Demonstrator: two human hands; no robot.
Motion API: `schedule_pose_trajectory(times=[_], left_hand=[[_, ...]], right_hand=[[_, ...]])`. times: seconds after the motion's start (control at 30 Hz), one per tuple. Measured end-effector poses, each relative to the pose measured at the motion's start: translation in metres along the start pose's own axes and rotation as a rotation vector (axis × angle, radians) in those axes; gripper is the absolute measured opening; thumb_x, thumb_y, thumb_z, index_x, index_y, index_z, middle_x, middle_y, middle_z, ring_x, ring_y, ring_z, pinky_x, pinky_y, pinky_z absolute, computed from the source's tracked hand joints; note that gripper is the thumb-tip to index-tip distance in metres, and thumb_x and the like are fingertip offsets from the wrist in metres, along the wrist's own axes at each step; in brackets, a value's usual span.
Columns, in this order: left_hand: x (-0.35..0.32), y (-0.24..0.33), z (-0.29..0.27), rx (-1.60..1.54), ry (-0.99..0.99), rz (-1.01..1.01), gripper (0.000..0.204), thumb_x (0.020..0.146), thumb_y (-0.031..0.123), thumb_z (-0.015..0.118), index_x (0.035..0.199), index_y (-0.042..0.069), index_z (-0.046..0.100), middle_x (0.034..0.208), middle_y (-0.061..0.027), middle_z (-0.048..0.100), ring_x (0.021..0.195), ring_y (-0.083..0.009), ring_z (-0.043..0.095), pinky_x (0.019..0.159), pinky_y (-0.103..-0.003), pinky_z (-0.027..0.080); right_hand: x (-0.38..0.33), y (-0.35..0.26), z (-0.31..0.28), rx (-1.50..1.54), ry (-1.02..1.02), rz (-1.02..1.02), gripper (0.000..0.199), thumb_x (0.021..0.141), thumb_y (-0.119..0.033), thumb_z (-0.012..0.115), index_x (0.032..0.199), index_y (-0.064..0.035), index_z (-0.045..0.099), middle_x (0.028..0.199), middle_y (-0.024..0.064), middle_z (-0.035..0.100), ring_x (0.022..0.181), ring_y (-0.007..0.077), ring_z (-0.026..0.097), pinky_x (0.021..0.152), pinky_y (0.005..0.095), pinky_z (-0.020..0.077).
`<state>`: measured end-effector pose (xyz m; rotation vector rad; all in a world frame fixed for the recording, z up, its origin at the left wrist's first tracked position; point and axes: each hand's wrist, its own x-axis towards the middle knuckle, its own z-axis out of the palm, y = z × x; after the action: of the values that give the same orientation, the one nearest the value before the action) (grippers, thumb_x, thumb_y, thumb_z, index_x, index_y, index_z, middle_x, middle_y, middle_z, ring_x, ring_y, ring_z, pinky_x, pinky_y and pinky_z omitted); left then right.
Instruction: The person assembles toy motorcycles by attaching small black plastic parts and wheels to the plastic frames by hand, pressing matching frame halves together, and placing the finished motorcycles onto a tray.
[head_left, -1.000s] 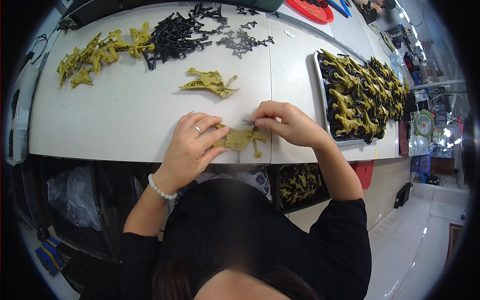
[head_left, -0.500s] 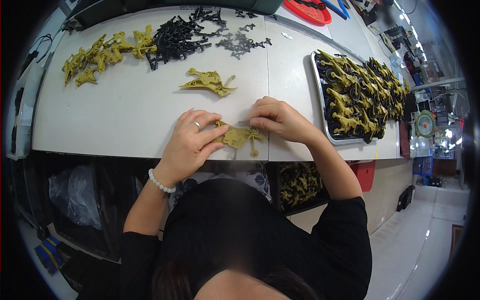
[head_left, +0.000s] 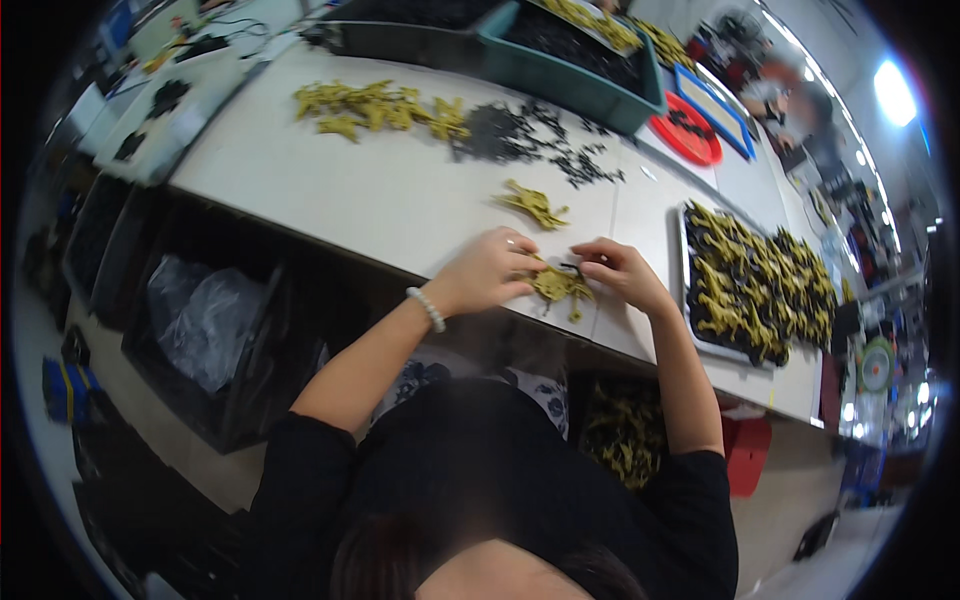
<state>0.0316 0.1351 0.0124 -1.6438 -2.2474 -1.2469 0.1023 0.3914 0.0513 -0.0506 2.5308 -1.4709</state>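
Observation:
A yellow-olive plastic part (head_left: 558,286) with thin arms lies near the table's front edge. My left hand (head_left: 490,270), with a ring and a beaded bracelet, is closed on its left side, thumb and fingers pinching it. At its upper right my right hand (head_left: 625,274) is closed, pinching a small dark piece (head_left: 571,267) against or just above the part; whether it is seated cannot be told. Just beyond my hands rests a second yellow-olive part (head_left: 535,204), touched by neither hand.
Loose yellow parts (head_left: 370,107) and a pile of black pieces (head_left: 500,132) lie at the back. Behind them stands a green bin (head_left: 575,88). A red tray (head_left: 690,128) is at the back right. To the right, a metal tray (head_left: 688,270) holds many yellow-and-black assemblies.
The whole view has turned and shifted, so the table sits tilted and more of its back shows. Both hands keep their hold on the part and the small dark piece.

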Motion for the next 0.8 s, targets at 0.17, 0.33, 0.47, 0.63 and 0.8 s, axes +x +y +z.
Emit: schedule_pose_trajectory(times=[0.17, 0.33, 0.47, 0.63, 0.8], left_hand=[[0.006, 0.006, -0.001, -0.059, 0.114, 0.004, 0.030, 0.073, 0.016, 0.070, 0.101, 0.006, 0.068, 0.112, -0.0124, 0.061, 0.107, -0.0296, 0.054, 0.094, -0.038, 0.044], [-0.001, 0.004, -0.011, -0.164, 0.256, -0.082, 0.029, 0.076, 0.013, 0.068, 0.102, 0.005, 0.062, 0.112, -0.0111, 0.058, 0.110, -0.0293, 0.053, 0.095, -0.037, 0.044], [-0.003, -0.023, -0.050, 0.133, 0.338, -0.116, 0.037, 0.076, 0.015, 0.068, 0.111, 0.007, 0.060, 0.118, -0.0133, 0.057, 0.115, -0.0311, 0.051, 0.099, -0.040, 0.040], [0.021, -0.082, -0.122, 0.658, 0.197, -0.227, 0.053, 0.078, 0.028, 0.068, 0.125, 0.009, 0.053, 0.136, -0.0152, 0.047, 0.131, -0.0313, 0.038, 0.107, -0.049, 0.031], [0.051, -0.134, -0.146, 0.774, -0.086, -0.255, 0.072, 0.078, 0.056, 0.064, 0.134, 0.014, 0.049, 0.146, -0.0149, 0.036, 0.141, -0.0324, 0.020, 0.109, -0.064, 0.015]], right_hand=[[-0.007, 0.013, 0.012, 0.105, 0.184, -0.117, 0.026, 0.094, -0.014, 0.057, 0.114, 0.0008, 0.063, 0.096, 0.0029, 0.064, 0.089, 0.0090, 0.057, 0.082, 0.0237, 0.0462], [-0.005, 0.015, 0.017, 0.251, 0.310, -0.144, 0.026, 0.096, -0.019, 0.057, 0.110, 0.0016, 0.063, 0.089, 0.0027, 0.063, 0.086, 0.0090, 0.055, 0.080, 0.0230, 0.0435], [-0.007, 0.020, 0.016, 0.219, 0.334, -0.136, 0.025, 0.096, -0.019, 0.056, 0.107, 0.0020, 0.064, 0.088, 0.0033, 0.063, 0.085, 0.0101, 0.055, 0.079, 0.0231, 0.0435], [-0.011, 0.015, 0.010, 0.128, 0.349, -0.047, 0.024, 0.094, -0.016, 0.055, 0.104, 0.0027, 0.065, 0.090, 0.0067, 0.065, 0.086, 0.0126, 0.058, 0.079, 0.0250, 0.0450], [0.026, -0.023, -0.009, 0.094, 0.355, -0.133, 0.017, 0.088, -0.007, 0.060, 0.102, 0.0017, 0.066, 0.092, 0.0084, 0.067, 0.086, 0.0129, 0.060, 0.076, 0.0263, 0.0459]])
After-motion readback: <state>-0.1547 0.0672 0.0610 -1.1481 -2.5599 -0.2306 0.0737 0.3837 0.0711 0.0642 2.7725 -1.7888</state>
